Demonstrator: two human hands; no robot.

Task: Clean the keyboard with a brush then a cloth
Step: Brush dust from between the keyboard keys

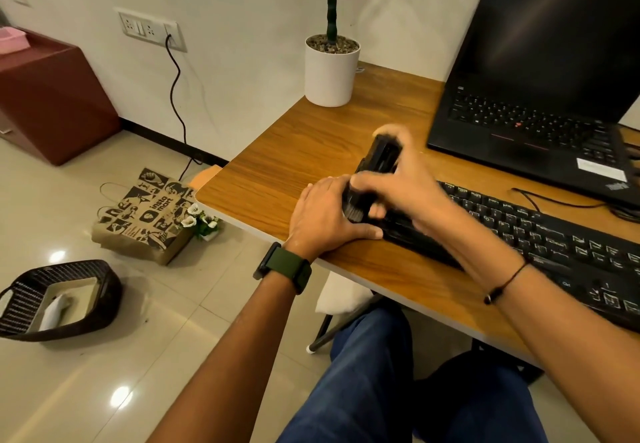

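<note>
A black keyboard (540, 234) lies slanted on the wooden desk (294, 151), near its front edge. My left hand (325, 215) rests flat on the desk, pressing against the keyboard's left end. My right hand (398, 179) grips a black brush (377, 162), blurred by motion, with its bristles down on the keyboard's left end. No cloth shows on the desk.
A black laptop (540, 72) stands open behind the keyboard. A white plant pot (330, 68) sits at the desk's back corner. On the floor to the left are a paper bag (145, 217), a dark basket (59, 300) and a maroon cabinet (52, 96).
</note>
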